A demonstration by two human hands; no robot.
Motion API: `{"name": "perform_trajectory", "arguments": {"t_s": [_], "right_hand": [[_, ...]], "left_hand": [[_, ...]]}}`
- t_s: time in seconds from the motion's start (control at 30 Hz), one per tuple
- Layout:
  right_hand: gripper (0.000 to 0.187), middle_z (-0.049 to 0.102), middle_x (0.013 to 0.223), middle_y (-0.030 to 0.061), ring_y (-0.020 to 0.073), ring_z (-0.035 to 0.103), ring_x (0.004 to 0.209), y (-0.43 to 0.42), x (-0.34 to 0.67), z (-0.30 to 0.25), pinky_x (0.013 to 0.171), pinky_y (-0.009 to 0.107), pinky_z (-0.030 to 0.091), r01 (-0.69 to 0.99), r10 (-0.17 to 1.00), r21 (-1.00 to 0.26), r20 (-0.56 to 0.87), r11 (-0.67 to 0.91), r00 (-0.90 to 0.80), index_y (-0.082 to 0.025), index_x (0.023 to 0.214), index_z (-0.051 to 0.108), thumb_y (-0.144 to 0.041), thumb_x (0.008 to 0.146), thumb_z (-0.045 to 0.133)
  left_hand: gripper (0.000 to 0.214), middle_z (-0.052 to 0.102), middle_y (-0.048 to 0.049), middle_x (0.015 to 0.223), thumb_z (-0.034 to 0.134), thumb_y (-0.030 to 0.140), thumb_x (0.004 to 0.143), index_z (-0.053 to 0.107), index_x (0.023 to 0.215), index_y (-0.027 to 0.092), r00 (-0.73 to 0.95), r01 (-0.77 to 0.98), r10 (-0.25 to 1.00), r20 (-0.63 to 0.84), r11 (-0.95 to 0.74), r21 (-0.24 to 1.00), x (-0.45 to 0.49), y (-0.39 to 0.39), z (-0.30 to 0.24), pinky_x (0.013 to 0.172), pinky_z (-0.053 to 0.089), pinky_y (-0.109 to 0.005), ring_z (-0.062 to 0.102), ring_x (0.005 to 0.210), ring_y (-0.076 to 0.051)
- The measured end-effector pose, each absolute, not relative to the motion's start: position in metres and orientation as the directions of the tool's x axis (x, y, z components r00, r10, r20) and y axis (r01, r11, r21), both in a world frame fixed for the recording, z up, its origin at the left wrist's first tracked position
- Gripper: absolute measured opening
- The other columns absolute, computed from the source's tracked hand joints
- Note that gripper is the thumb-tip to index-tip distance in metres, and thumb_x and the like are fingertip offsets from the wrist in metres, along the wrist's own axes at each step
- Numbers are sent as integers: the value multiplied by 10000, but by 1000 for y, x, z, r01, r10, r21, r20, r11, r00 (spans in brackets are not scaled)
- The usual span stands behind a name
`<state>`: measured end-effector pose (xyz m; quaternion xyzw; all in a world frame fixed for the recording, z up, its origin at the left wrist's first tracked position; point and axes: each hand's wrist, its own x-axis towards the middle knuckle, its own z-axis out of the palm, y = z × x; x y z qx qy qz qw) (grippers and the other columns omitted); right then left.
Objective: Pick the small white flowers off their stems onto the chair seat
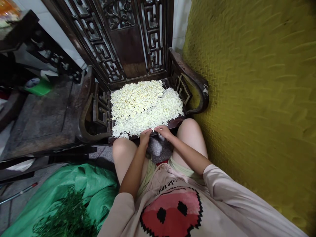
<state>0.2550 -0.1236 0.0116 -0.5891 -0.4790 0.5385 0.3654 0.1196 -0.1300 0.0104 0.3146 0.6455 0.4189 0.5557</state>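
Small white flowers lie in a thick layer across the seat of a dark carved wooden chair. The part at the back left looks more yellowish, and the front and right part whiter. At the seat's front edge, my left hand is closed, thumb and fingers pinched together. My right hand is just beside it, its fingertips also pinched and almost meeting the left ones. Whatever lies between the fingertips is too small to make out. Both hands are right at the near border of the flowers.
A yellow textured sheet rises along the right side. To the left stand a dark wooden seat and a green container. Green leafy stems lie on a green plastic sheet at the lower left. A thin rod is beside it.
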Motion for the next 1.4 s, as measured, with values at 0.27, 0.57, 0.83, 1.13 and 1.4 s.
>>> {"name": "perform_trajectory", "arguments": {"t_s": [0.27, 0.57, 0.83, 1.13, 1.4], "right_hand": [[209, 684, 760, 45, 163, 609, 748, -123, 255, 12, 734, 257, 433, 227, 957, -934, -289, -275, -31, -143, 695, 681, -319, 683, 569], [211, 682, 774, 50, 170, 611, 771, -124, 255, 17, 749, 267, 434, 179, 969, -955, -245, -238, -20, -144, 716, 680, -329, 660, 596], [346, 689, 790, 41, 178, 610, 801, -125, 255, 21, 784, 282, 427, 23, 946, -953, -303, -303, -118, -153, 748, 691, -454, 581, 665], [368, 680, 750, 40, 161, 597, 743, -125, 259, 28, 732, 268, 424, -5, 930, -940, -338, -342, -144, -140, 723, 691, -453, 531, 694], [298, 677, 771, 36, 167, 588, 773, -124, 258, 30, 775, 285, 418, 25, 963, -968, -253, -251, -91, -157, 732, 681, -408, 571, 681]], "left_hand": [[153, 635, -25, 647, 694, 255, 549, 667, 669, 165, -78, -162, 850, -521, 505, 848, 121, -130, 18, 620, 403, -248, 545, 623, -129], [242, 564, 6, 527, 718, 303, 510, 662, 669, 130, -29, -192, 851, -524, 510, 838, 122, -131, 21, 591, 385, -250, 527, 585, -120], [305, 496, 34, 486, 732, 352, 495, 632, 681, 132, -7, -271, 844, -536, 514, 814, 119, -128, 16, 477, 287, -221, 388, 458, -61], [383, 411, 56, 458, 752, 422, 477, 596, 662, 126, 83, -275, 861, -502, 504, 819, 117, -127, 8, 441, 202, -217, 288, 424, -36], [386, 452, 41, 519, 750, 423, 493, 576, 684, 136, 99, -330, 844, -528, 528, 782, 119, -126, 17, 451, 217, -213, 310, 449, -36]]}}
